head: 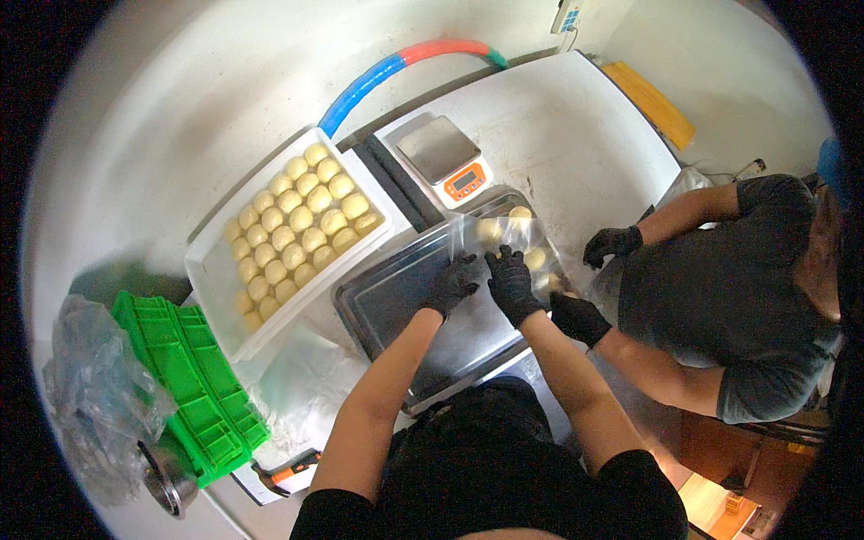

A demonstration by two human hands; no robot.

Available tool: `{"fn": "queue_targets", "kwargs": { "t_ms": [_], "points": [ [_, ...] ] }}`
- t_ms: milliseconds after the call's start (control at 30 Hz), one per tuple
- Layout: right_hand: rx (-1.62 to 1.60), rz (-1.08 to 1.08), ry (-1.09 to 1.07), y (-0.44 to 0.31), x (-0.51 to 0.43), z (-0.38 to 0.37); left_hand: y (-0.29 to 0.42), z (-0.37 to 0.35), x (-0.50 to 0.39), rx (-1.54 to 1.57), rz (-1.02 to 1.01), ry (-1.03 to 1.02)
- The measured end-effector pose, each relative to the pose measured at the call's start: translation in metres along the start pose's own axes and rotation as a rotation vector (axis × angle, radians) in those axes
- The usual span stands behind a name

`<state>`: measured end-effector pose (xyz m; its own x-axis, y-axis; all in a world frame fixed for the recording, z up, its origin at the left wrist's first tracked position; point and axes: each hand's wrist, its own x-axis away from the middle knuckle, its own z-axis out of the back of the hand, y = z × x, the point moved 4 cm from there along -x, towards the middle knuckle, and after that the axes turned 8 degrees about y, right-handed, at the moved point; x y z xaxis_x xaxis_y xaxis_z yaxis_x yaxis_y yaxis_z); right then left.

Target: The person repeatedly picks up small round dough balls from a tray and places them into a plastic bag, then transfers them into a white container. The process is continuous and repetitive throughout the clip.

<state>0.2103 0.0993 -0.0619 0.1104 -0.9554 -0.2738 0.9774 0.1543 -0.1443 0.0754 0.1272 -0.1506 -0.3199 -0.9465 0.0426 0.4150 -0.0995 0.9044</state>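
A dark metal baking tray (398, 324) lies before me, with several pale yellow dough balls (534, 258) at its far right end. Clear plastic film (466, 233) covers some of these balls. My left hand (453, 285), in a black glove, is over the middle of the tray, its fingers at the film's near edge. Just to its right, my right hand (511, 282), also gloved in black, reaches to the film beside the dough balls. Whether either hand's fingers grip the film is not clear.
At left stands a white plastic box (290, 334) of dough balls. A digital scale (442, 158) sits behind the tray. Green crates (185, 385), a hammer (290, 472) and a metal bowl (169, 482) lie lower left. A co-worker's gloved hands (580, 320) are close at right.
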Motion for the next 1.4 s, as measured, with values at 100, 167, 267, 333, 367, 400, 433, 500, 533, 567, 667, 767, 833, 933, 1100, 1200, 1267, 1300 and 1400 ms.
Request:
{"fn": "queue_targets", "kwargs": {
  "t_ms": [100,167,267,333,367,400,433,500,533,567,667,767,833,933,1100,1200,1267,1300,1400],
  "points": [
    [-0.037,-0.053,0.006,0.022,-0.002,-0.04,-0.005,0.009,0.002,-0.46,-0.434,0.298],
    [-0.081,-0.099,-0.012,0.036,0.003,-0.055,-0.003,0.016,0.023,-0.533,-0.327,0.326],
    [-0.099,-0.088,0.031,0.049,-0.001,-0.058,0.037,0.028,0.074,-0.235,-0.235,0.472],
    [-0.247,-0.141,-0.011,0.057,-0.016,-0.05,0.064,0.018,0.106,0.133,-0.014,0.302],
    [-0.295,-0.203,-0.082,0.061,-0.025,-0.044,0.078,0.007,0.116,0.376,0.057,0.151],
    [-0.415,-0.311,-0.173,0.066,-0.034,-0.034,0.093,-0.007,0.121,0.367,0.025,-0.007],
    [-0.628,-0.368,-0.236,0.074,-0.039,-0.013,0.11,-0.021,0.124,0.402,-0.081,-0.131],
    [-0.755,-0.606,-0.188,0.065,-0.048,0.021,0.127,-0.055,0.131,1.006,0.354,-0.468],
    [-1.003,-0.649,-0.235,0.055,-0.045,0.042,0.138,-0.064,0.123,1.14,0.373,-0.432],
    [-1.083,-0.675,-0.186,0.044,-0.039,0.062,0.146,-0.072,0.113,1.27,0.446,-0.399],
    [-1.267,-0.685,0.023,0.003,-0.012,0.107,0.164,-0.06,0.087,1.266,0.208,-0.175],
    [-1.499,-0.863,0.062,-0.027,0.02,0.116,0.154,-0.029,0.078,1.221,0.333,-0.014],
    [-1.402,-0.701,0.216,-0.034,0.03,0.124,0.15,0.001,0.079,0.509,0.025,0.17],
    [-1.388,-0.707,0.254,-0.037,0.038,0.125,0.142,0.02,0.087,0.175,-0.046,0.25],
    [-1.162,-0.521,0.22,-0.047,0.03,0.14,0.154,0.039,0.105,-0.136,-0.118,0.217],
    [-0.914,-0.264,0.123,-0.054,0.02,0.154,0.165,0.05,0.113,0.305,0.076,0.048],
    [-0.755,-0.068,0.037,-0.059,0.015,0.16,0.179,0.054,0.114,0.29,-0.04,-0.158],
    [-0.662,0.042,0.021,-0.061,0.012,0.162,0.184,0.055,0.116,0.277,-0.121,-0.246],
    [-0.66,0.312,0.103,-0.065,0.009,0.162,0.183,0.054,0.116,0.296,-0.194,-0.314]
  ]
}}
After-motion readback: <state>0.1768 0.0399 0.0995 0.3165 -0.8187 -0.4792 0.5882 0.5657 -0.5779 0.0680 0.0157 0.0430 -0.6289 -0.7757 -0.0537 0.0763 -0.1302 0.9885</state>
